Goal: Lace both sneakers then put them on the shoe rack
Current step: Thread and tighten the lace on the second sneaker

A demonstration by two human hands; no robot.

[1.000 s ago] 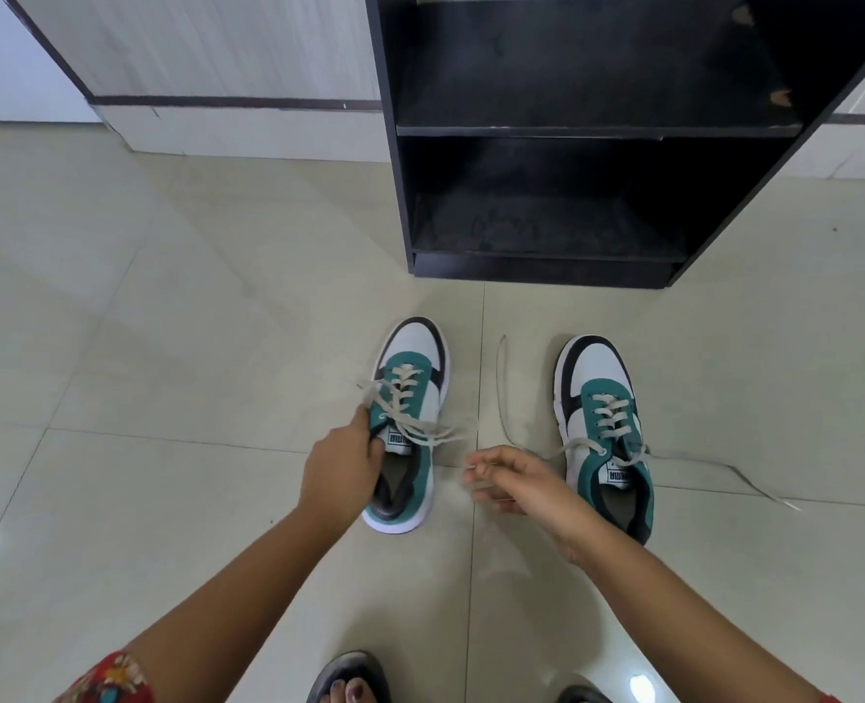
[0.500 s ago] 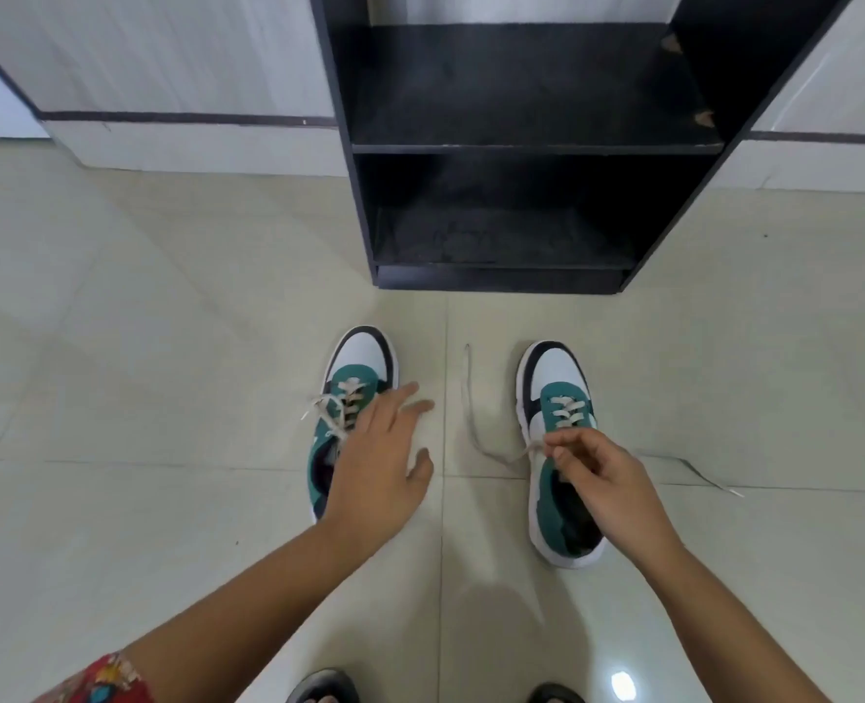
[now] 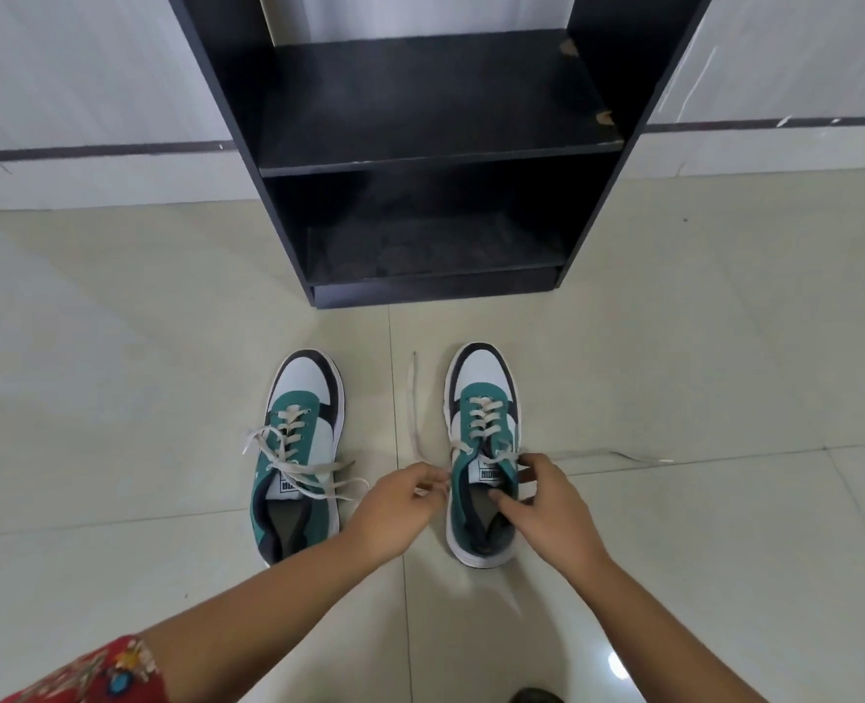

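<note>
Two sneakers: a left sneaker (image 3: 298, 451) and a right sneaker (image 3: 483, 449), teal, white and black, both standing on the pale tiled floor (image 3: 116, 398), toes toward the shoe rack (image 3: 420, 159), side by side and apart, with a tile seam running between them.
Left sneaker laces: threaded through the eyelets, with loose ends (image 3: 314, 474) lying across the tongue and spilling off both sides.
Right sneaker laces: threaded up the front; one lace end (image 3: 412, 398) trails forward on the floor between the shoes, another lace end (image 3: 613, 455) runs out flat to the right.
Two hands: the left hand (image 3: 400, 504) is just beside the right sneaker's inner edge, fingertips pinched together on the lace there; the right hand (image 3: 547, 499) rests over the same shoe's collar, thumb at the opening, fingers closed on the lace near the top eyelets.
Shoe rack: one black open unit against the wall, just ahead of the shoes; two shelves show, both bare, the front edge of the upper one chipped at the right.
In the way: nothing lies between the sneakers and the rack's lower shelf but bare floor and the trailing lace.
Other things: one red patterned sleeve (image 3: 90, 672) at the lower left; a dark shape at the bottom edge, too cut off to identify.
</note>
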